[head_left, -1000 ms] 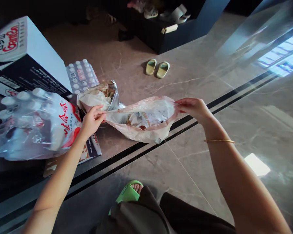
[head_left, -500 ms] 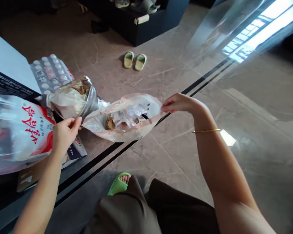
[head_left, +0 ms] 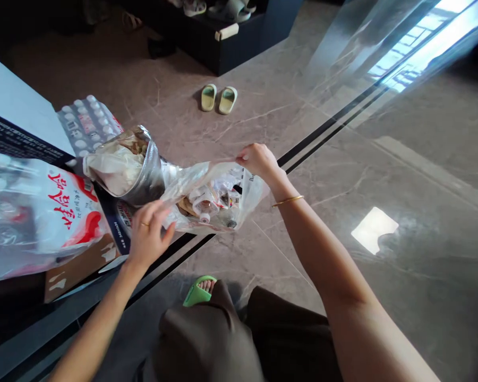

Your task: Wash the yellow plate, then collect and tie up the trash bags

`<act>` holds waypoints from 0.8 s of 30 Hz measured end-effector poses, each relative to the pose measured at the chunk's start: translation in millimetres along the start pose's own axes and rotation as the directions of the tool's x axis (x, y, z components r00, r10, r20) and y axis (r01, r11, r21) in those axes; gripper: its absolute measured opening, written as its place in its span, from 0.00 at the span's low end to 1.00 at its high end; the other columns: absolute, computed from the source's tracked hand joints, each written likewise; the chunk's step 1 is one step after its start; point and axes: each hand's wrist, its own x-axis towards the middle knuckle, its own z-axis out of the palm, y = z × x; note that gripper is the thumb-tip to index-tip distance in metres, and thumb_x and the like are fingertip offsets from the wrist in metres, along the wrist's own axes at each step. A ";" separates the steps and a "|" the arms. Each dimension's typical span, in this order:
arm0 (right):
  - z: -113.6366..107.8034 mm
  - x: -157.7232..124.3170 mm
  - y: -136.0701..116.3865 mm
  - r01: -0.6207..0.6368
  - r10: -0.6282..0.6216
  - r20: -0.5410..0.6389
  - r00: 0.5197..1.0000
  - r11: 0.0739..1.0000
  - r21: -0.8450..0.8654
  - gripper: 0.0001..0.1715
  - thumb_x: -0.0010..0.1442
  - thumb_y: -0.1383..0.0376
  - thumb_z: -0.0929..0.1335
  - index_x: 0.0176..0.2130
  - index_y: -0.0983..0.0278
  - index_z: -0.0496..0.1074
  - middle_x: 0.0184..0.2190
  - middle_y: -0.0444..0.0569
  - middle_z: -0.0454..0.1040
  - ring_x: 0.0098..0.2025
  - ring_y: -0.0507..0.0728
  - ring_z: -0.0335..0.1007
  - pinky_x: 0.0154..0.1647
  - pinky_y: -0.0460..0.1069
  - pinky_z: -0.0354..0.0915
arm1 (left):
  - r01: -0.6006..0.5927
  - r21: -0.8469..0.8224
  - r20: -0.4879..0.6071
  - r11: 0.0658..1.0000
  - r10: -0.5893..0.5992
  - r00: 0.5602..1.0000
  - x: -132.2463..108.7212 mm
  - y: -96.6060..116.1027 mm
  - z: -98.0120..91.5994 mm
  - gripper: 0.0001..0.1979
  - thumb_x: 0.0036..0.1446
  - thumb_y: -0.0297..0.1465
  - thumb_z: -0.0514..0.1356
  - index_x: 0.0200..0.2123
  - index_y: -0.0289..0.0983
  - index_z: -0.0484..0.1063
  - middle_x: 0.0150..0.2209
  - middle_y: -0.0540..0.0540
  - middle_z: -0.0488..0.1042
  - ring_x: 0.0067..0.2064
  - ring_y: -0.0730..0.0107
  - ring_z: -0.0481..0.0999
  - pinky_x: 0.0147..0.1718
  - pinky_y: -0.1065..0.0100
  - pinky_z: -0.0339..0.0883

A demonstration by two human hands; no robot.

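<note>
A thin whitish plastic bag (head_left: 250, 199) stands open in front of me, holding clear plastic cups, crumpled wrappers and other rubbish. My right hand (head_left: 259, 160) pinches the far right part of its rim. At the left end of the bag, my left hand (head_left: 150, 231) has its thumb and fingers apart; nothing shows between them, and the fingertips are at the edge of the plastic. Just behind the left hand, a silvery bin (head_left: 153, 175) leans over, with a whitish liner bag (head_left: 117, 172) and brown paper inside.
To the left are a shrink-wrapped bottle pack (head_left: 63, 207) on a cardboard box (head_left: 79, 268), another bottle pack (head_left: 90, 124) and a large white box (head_left: 19, 101). Light slippers (head_left: 218, 100) lie ahead. A dark shoe rack (head_left: 247, 48) stands beyond.
My left hand has let go of the bag's left rim and moved right, fingers spreading. My right hand has come leftward with the rim, and the bag's mouth is less stretched.
</note>
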 end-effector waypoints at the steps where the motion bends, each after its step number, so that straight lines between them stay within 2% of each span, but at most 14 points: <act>1: -0.4 2.5 -4.3 -0.035 0.036 0.029 0.999 0.999 -0.017 0.12 0.56 0.64 0.70 0.39 0.66 0.79 0.38 0.56 0.79 0.47 0.63 0.73 0.49 0.55 0.68 | -0.115 -0.026 0.053 0.993 0.116 0.992 -1.9 6.7 3.8 0.15 0.61 0.33 0.60 0.51 0.39 0.69 0.55 0.39 0.71 0.59 0.56 0.69 0.59 0.55 0.62; 2: -3.3 4.2 -8.3 -0.063 0.065 0.042 0.997 0.998 -0.028 0.11 0.56 0.65 0.70 0.38 0.67 0.79 0.36 0.56 0.79 0.45 0.62 0.74 0.47 0.54 0.68 | -0.202 -0.063 0.121 0.977 0.208 0.971 -3.1 12.5 8.1 0.14 0.62 0.31 0.58 0.52 0.40 0.69 0.55 0.40 0.72 0.59 0.58 0.69 0.59 0.56 0.62; 4: -15.5 4.6 -16.3 -0.089 0.090 0.019 0.996 0.996 -0.027 0.10 0.55 0.66 0.70 0.36 0.69 0.79 0.32 0.56 0.78 0.41 0.60 0.74 0.44 0.53 0.68 | -0.278 -0.128 0.253 0.952 0.302 0.919 -3.0 20.7 17.9 0.18 0.63 0.32 0.57 0.57 0.40 0.67 0.57 0.41 0.71 0.59 0.60 0.69 0.60 0.58 0.61; 6: -32.9 1.7 -24.9 -0.100 0.100 -0.038 0.994 0.995 -0.011 0.09 0.54 0.67 0.70 0.35 0.69 0.79 0.30 0.53 0.78 0.37 0.58 0.73 0.41 0.51 0.67 | -0.253 -0.135 0.340 0.958 0.284 0.896 -0.6 25.1 28.0 0.25 0.63 0.37 0.59 0.61 0.37 0.64 0.58 0.39 0.71 0.60 0.58 0.68 0.62 0.55 0.59; 9: -57.9 -6.6 -38.9 -0.091 0.095 -0.145 0.985 0.995 0.036 0.06 0.54 0.67 0.70 0.32 0.65 0.78 0.26 0.49 0.75 0.33 0.56 0.72 0.38 0.50 0.67 | -0.175 -0.101 0.405 0.979 0.201 0.892 4.5 29.0 40.6 0.32 0.59 0.42 0.62 0.63 0.36 0.63 0.55 0.37 0.74 0.59 0.54 0.69 0.62 0.49 0.55; 12: -74.2 -14.6 -50.3 -0.088 0.105 -0.252 0.962 0.993 0.079 0.07 0.55 0.67 0.68 0.28 0.63 0.77 0.22 0.48 0.73 0.31 0.57 0.71 0.37 0.51 0.67 | -0.161 -0.108 0.483 0.981 0.193 0.854 9.3 33.0 47.4 0.27 0.57 0.38 0.65 0.59 0.38 0.69 0.51 0.39 0.77 0.56 0.55 0.71 0.61 0.48 0.55; 14: -80.3 -17.4 -54.5 -0.086 0.115 -0.310 0.944 0.991 0.104 0.09 0.56 0.65 0.68 0.28 0.62 0.77 0.23 0.49 0.73 0.31 0.58 0.71 0.37 0.52 0.68 | -0.161 -0.090 0.546 0.983 0.184 0.817 12.4 34.0 47.6 0.16 0.57 0.33 0.64 0.50 0.39 0.76 0.45 0.41 0.80 0.51 0.56 0.74 0.57 0.49 0.59; 16: -83.5 -17.6 -56.2 -0.040 0.091 -0.340 0.936 0.987 0.154 0.09 0.57 0.62 0.68 0.28 0.61 0.76 0.24 0.50 0.74 0.33 0.60 0.72 0.37 0.53 0.68 | -0.154 -0.080 0.587 0.985 0.171 0.791 16.8 32.4 43.2 0.07 0.58 0.29 0.63 0.39 0.39 0.81 0.37 0.43 0.81 0.44 0.58 0.76 0.51 0.53 0.63; 18: -85.4 -15.5 -57.3 0.038 0.047 -0.346 0.937 0.971 0.235 0.11 0.59 0.57 0.67 0.30 0.58 0.75 0.26 0.51 0.75 0.37 0.62 0.72 0.36 0.53 0.69 | -0.144 -0.128 0.577 0.981 0.192 0.794 23.8 28.8 32.9 0.06 0.59 0.29 0.62 0.33 0.40 0.81 0.33 0.45 0.80 0.40 0.61 0.76 0.47 0.57 0.65; 22: -90.0 -10.1 -66.2 0.155 0.062 -0.405 0.912 0.862 0.483 0.15 0.62 0.51 0.65 0.31 0.56 0.73 0.31 0.49 0.76 0.38 0.60 0.73 0.35 0.53 0.70 | -0.136 -0.251 0.466 0.958 0.243 0.851 46.4 23.8 -4.2 0.07 0.60 0.31 0.61 0.35 0.42 0.81 0.34 0.47 0.80 0.40 0.64 0.76 0.45 0.61 0.67; 24: -93.5 -10.1 -74.7 0.217 -0.008 -0.308 0.951 0.726 0.652 0.15 0.61 0.49 0.65 0.35 0.55 0.73 0.32 0.48 0.76 0.41 0.60 0.73 0.35 0.53 0.70 | -0.113 -0.321 0.446 0.940 0.255 0.858 60.3 23.9 -26.3 0.08 0.61 0.32 0.60 0.37 0.42 0.81 0.37 0.48 0.80 0.41 0.66 0.76 0.45 0.63 0.67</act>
